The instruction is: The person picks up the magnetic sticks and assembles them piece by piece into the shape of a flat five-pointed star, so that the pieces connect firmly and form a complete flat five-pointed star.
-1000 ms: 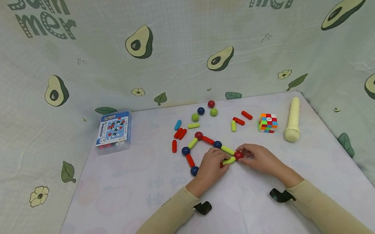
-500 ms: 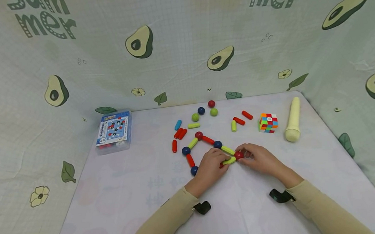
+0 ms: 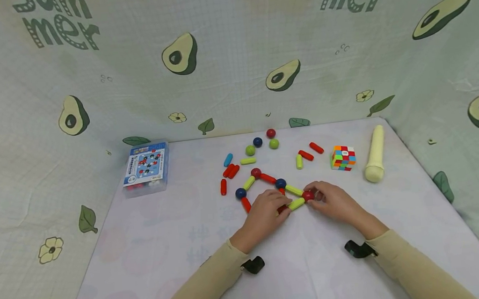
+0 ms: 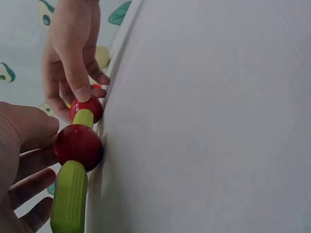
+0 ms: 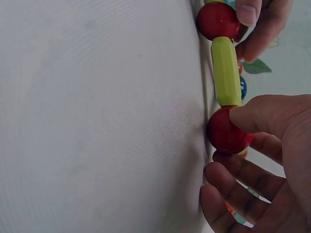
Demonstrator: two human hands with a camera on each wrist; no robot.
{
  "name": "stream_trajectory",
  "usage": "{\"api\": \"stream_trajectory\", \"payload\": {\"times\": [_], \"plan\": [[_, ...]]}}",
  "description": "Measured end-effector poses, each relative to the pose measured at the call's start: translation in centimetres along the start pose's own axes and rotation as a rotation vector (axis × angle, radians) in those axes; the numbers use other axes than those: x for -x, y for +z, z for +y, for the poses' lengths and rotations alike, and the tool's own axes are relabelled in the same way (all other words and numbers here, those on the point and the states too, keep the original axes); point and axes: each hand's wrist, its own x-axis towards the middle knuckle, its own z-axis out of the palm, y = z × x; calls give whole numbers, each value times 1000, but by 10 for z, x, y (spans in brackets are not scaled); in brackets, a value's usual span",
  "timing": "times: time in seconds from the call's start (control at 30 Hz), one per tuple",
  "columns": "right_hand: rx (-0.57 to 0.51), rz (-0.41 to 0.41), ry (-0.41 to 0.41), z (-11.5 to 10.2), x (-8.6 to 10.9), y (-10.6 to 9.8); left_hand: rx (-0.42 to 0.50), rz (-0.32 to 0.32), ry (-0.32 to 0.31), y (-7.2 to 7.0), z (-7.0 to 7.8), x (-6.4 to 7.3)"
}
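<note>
My right hand (image 3: 330,202) pinches a glossy red ball (image 5: 228,130) between thumb and fingers. From that ball a yellow-green rod (image 5: 226,70) runs to a second red ball (image 4: 78,147), which my left hand (image 3: 263,215) holds loosely with its thumb at the side and its fingers behind. Another yellow-green rod (image 4: 69,196) extends from this second ball toward the left wrist camera. These pieces belong to a joined figure of rods and balls on the table, with a dark blue ball (image 3: 280,184) and a red rod (image 3: 267,178) farther up. My left hand hides the figure's lower part.
Loose red rods (image 3: 230,171), a blue rod (image 3: 228,159) and several balls (image 3: 257,142) lie behind the figure. A puzzle cube (image 3: 343,158) and a cream microphone-shaped object (image 3: 374,154) stand at right. A clear box with a blue label (image 3: 146,169) sits back left.
The figure has shifted slightly right and away. My left hand has moved a little left, hiding the lower-left blue ball, and a red rod below the upper blue ball has come into sight.
</note>
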Motion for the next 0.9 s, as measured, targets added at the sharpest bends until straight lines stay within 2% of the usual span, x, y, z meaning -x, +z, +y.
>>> {"api": "stream_trajectory", "payload": {"times": [0.13,0.23,0.4,0.53,0.73,0.9], "plan": [[12,-6,24,2,0,-3,-17,21,-53,-8,-8,2],[11,-7,41,4,-1,-5,12,69,-91,-14,-19,5],[11,-6,72,3,0,-7,115,156,-199,-19,-41,13],[34,8,67,2,-1,-7,136,203,-306,-20,-56,17],[48,66,4,-2,-1,-2,158,190,-446,-20,-69,20],[29,89,-74,-9,-4,2,181,174,-478,-16,-73,21]]}}
